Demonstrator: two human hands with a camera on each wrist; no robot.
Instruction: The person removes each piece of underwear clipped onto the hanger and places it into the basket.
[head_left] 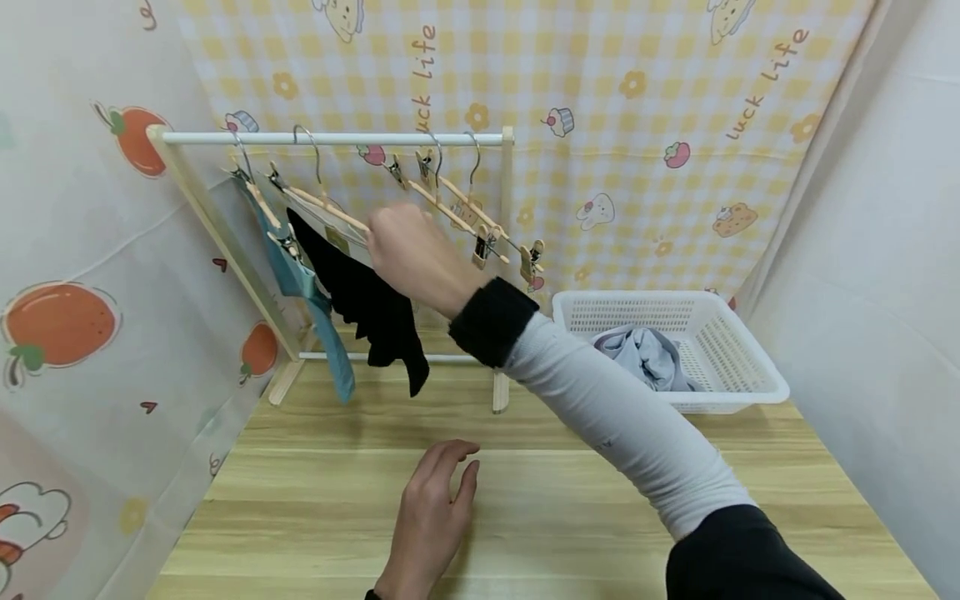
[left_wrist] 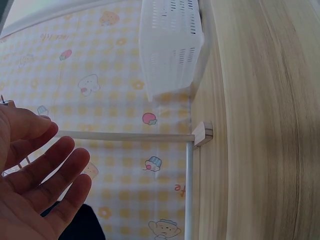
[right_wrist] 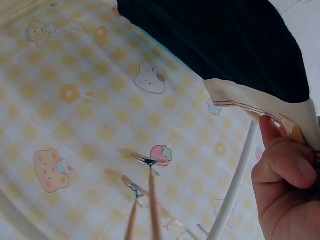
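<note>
Head view: the right hand [head_left: 420, 258] pinches the near end of a wooden hanger [head_left: 330, 208] at the pale band [right_wrist: 245, 97] of a black garment [head_left: 360, 287], below the white rail [head_left: 375, 139]; the left hand [head_left: 431, 517], fingers relaxed, holds nothing. Securing the near clip seems the step in hand, calling for a level band and steady pinch. A blue garment [head_left: 322, 321] crowds the left, two bare hangers [head_left: 442, 207] the right, and a basket [head_left: 757, 358] stands far right.

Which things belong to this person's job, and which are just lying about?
Probably part of the job:
black garment
its clip hanger, gripped by the right hand
two bare hangers
blue garment
clothes rack
grey garment in white basket

Probably just backdrop:
checked curtain
fruit-print sheet
</note>
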